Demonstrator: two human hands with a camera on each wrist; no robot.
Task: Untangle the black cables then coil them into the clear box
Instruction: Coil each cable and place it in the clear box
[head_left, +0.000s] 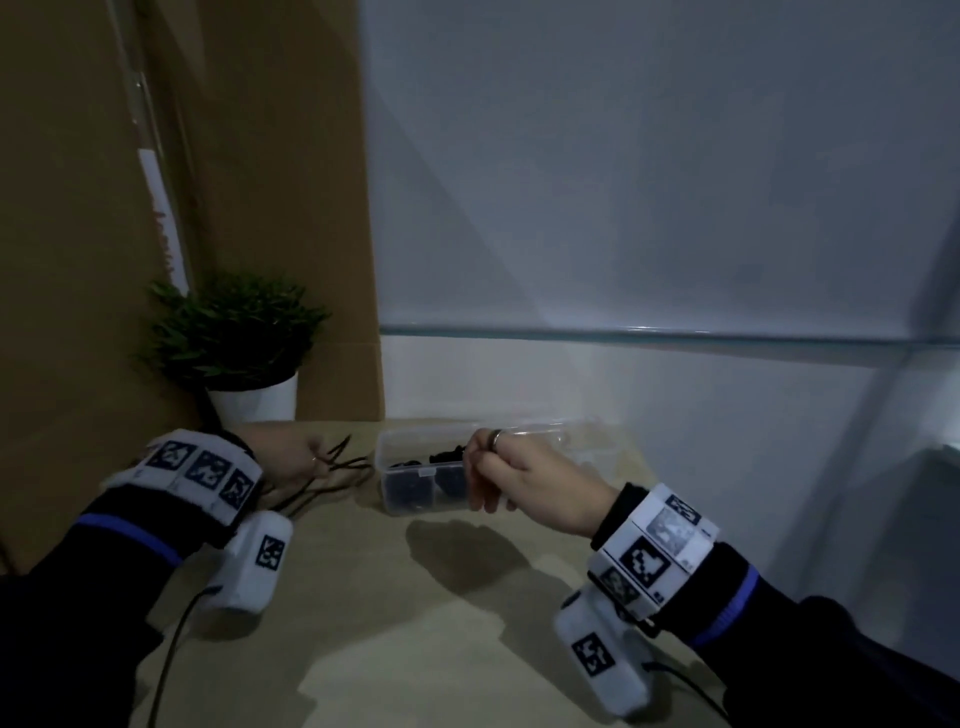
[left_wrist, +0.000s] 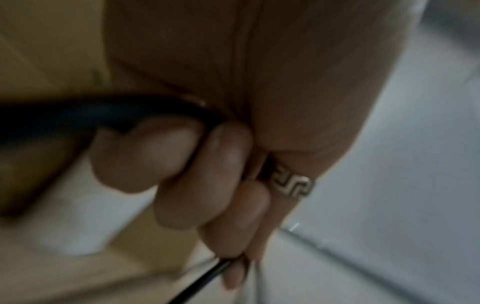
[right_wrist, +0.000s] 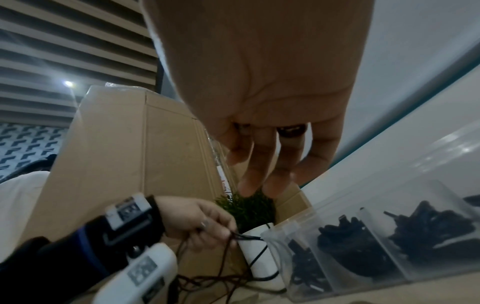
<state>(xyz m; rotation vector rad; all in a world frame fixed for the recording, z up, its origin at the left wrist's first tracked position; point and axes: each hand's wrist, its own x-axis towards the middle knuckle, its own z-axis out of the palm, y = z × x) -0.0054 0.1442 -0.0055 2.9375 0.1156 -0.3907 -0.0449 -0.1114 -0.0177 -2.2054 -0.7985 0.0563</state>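
Left hand (head_left: 293, 460) raised beside the clear box (head_left: 415, 499), fingers clenched around black cables (head_left: 332, 475); right hand (head_left: 524, 480) poised over the box, fingers released, hanging downward.

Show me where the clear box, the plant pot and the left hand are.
clear box (head_left: 402, 501): head view, front wall.
plant pot (head_left: 257, 402): head view, white side.
left hand (head_left: 291, 460): head view, back of hand.

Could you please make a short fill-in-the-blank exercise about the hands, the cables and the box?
1. The loose black cables are held in the ____ hand.
2. The clear box already holds coiled cables of ____ colour.
3. The potted plant stands in a ____ pot.
4. The right hand wears a ____ on one finger.

Missing words: left; black; white; ring
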